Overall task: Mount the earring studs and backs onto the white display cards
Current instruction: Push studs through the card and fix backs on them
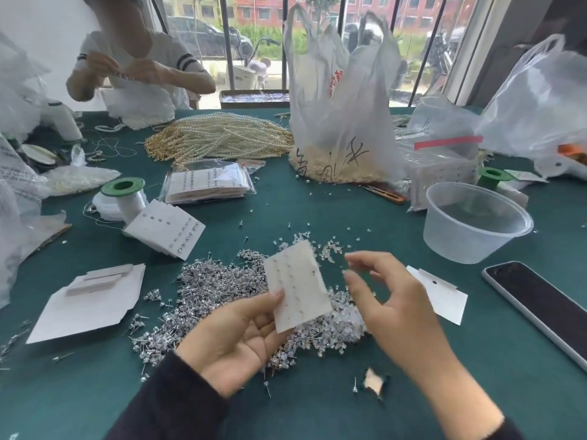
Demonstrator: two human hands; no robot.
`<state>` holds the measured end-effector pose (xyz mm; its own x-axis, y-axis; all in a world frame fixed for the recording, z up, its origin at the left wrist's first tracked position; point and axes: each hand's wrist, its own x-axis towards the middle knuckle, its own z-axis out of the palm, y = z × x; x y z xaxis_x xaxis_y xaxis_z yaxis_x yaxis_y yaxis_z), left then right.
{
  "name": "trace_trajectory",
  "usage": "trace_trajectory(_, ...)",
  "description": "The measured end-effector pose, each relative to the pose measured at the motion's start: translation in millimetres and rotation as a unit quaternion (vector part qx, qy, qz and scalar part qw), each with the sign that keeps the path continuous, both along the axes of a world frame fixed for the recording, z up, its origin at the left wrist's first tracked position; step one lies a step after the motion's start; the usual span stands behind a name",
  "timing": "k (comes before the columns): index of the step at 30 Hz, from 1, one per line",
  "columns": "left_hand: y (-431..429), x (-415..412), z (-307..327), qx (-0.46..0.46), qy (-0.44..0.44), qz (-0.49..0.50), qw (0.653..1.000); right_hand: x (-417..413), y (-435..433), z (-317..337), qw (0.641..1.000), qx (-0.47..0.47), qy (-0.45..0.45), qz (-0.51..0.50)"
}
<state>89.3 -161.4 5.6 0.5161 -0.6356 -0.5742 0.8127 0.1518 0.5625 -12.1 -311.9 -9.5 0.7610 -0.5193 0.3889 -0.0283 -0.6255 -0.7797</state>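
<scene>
Dark sleeves at the bottom edge, then the left hand (pixel 241 338), palm up, fingers (pixel 275 299) pinching one white display card (pixel 298 285) by its lower corner, back side up, probably to expose the stud posts for fitting backs. Right hand (pixel 397 300) just beside the card, thumb and forefinger close together; cannot tell whether a back sits between them. Directly beneath, heaped on the green tabletop (pixel 95 392): silver earring studs (pixel 216 281) and clear backs (pixel 336 325). Finished cards (pixel 165 231) stacked to the left, blank card (pixel 444 296) right. Plastic tub (pixel 476 223) and phone (pixel 540 309) crowding the right side.
</scene>
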Motion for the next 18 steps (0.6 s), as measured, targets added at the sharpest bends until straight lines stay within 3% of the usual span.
trace_trajectory(2,3,1,-7,0.003,-0.002,0.017,1.000,-14,-15,-11,0.978,-0.127,0.163,0.026)
trace_trajectory(4,5,2,-13,0.008,-0.007,0.034,0.999,-19,-13,-26,0.958,-0.169,0.227,0.037)
trace_trajectory(9,3,-2,-17,0.000,-0.014,0.046,0.999,-7,-1,-37,0.970,-0.205,0.127,-0.016)
trace_trajectory(18,1,-6,-14,-0.010,0.018,0.053,0.998,10,-6,-20,0.990,-0.132,0.044,-0.036)
